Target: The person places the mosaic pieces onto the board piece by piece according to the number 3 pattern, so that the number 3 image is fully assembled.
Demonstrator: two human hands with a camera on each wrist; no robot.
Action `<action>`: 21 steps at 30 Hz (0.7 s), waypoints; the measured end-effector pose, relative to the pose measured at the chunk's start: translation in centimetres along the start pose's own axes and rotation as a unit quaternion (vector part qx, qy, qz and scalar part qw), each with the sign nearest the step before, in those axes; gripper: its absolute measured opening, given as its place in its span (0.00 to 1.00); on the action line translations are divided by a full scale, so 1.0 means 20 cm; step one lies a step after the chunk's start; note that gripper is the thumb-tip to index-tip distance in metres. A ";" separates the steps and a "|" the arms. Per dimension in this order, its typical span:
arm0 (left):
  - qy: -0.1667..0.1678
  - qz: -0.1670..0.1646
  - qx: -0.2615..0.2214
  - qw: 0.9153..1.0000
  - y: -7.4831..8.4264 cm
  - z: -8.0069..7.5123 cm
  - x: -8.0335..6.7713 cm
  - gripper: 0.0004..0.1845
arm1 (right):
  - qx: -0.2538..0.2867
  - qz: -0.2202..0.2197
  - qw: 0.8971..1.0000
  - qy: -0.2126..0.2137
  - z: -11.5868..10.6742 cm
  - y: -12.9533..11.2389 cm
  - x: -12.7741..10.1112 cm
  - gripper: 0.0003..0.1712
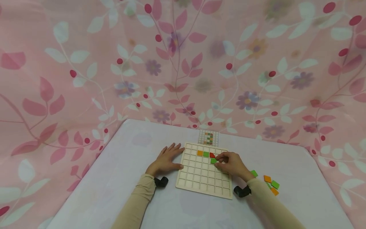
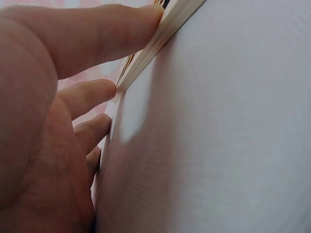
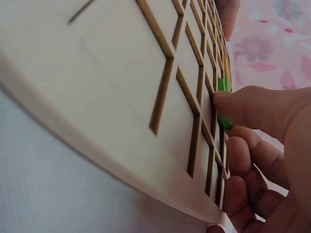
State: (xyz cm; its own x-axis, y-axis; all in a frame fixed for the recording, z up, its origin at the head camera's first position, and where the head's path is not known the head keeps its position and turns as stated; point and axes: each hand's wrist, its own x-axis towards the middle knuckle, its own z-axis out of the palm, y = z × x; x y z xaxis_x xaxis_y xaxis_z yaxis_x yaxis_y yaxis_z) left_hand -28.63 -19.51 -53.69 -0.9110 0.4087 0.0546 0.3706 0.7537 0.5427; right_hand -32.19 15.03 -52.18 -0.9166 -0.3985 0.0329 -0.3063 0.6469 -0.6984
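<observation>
A pale wooden grid board (image 1: 200, 181) lies on the table. In its upper cells sit an orange tile (image 1: 199, 153), a green tile (image 1: 206, 154) and a partly red tile (image 1: 212, 155). Below the red one is another green tile (image 1: 213, 161). My right hand (image 1: 233, 163) is over the board's right side, thumb and index finger pinching a small green tile (image 3: 225, 122), mostly covered by the fingers. With fingers spread, my left hand (image 1: 166, 160) touches the board's left edge; the left wrist view shows the thumb (image 2: 112, 34) against the wooden rim.
To the right of the board lie several loose tiles, among them an orange tile (image 1: 267, 179) and a green tile (image 1: 275, 184). A pattern card (image 1: 201, 137) with a coloured grid lies just behind the board. A pink floral curtain (image 1: 183, 63) hangs behind the white table (image 1: 120, 152).
</observation>
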 end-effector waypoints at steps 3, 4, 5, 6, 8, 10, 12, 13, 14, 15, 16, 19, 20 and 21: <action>-0.003 0.001 -0.002 1.000 0.00 0.00 0.00 0.45 | 0.002 -0.005 1.000 0.000 0.00 -0.01 0.00 0.13; -0.004 0.001 -0.003 1.000 0.00 0.00 0.00 0.45 | 0.002 -0.004 1.000 0.000 0.00 -0.01 0.00 0.12; -0.002 0.002 -0.007 1.000 0.00 0.00 0.00 0.45 | 0.004 -0.003 1.000 0.001 0.00 -0.01 0.00 0.12; -0.001 0.002 -0.008 1.000 0.00 0.00 0.00 0.45 | 0.005 -0.001 1.000 0.001 0.00 -0.01 0.00 0.11; 0.002 0.003 -0.013 1.000 0.00 0.00 0.00 0.45 | 0.002 -0.002 1.000 0.003 0.00 -0.01 0.01 0.10; 0.004 0.004 -0.014 1.000 0.00 0.00 0.00 0.45 | 0.001 -0.002 1.000 0.002 0.01 -0.01 0.01 0.09; 0.005 0.003 -0.014 1.000 -0.01 0.00 0.00 0.45 | 0.002 -0.004 1.000 0.002 0.01 -0.01 0.02 0.08; 0.005 0.002 -0.014 1.000 -0.01 0.00 0.00 0.45 | 0.002 -0.004 1.000 0.002 0.02 -0.02 0.02 0.07; 0.004 0.002 -0.014 1.000 -0.01 0.00 0.00 0.45 | 0.002 -0.004 1.000 0.003 0.02 -0.01 0.02 0.06; 0.004 0.002 -0.014 1.000 -0.01 0.00 0.00 0.45 | 0.004 0.001 1.000 0.005 0.02 -0.01 0.02 0.05; 0.002 0.002 -0.015 1.000 -0.01 0.00 0.00 0.45 | 0.004 0.002 1.000 0.007 0.03 -0.01 0.02 0.05; 0.000 0.004 -0.014 1.000 0.00 0.00 0.00 0.45 | 0.005 0.002 1.000 0.012 0.03 0.00 0.02 0.03; 0.001 0.005 -0.013 1.000 0.00 0.00 0.00 0.44 | 0.006 0.000 1.000 0.012 0.03 0.00 0.03 0.03; 0.003 0.005 -0.011 1.000 0.00 0.00 0.00 0.44 | 0.008 -0.003 1.000 0.012 0.03 -0.01 0.03 0.03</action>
State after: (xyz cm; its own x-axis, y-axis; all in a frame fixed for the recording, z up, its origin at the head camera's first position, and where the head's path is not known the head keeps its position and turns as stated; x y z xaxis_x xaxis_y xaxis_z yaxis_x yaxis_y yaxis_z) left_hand -28.67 -19.57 -53.75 -0.9080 0.4139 0.0648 0.3761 0.7373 0.5611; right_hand -32.48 14.33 -52.53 -0.9203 -0.3874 0.0545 -0.3087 0.6336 -0.7094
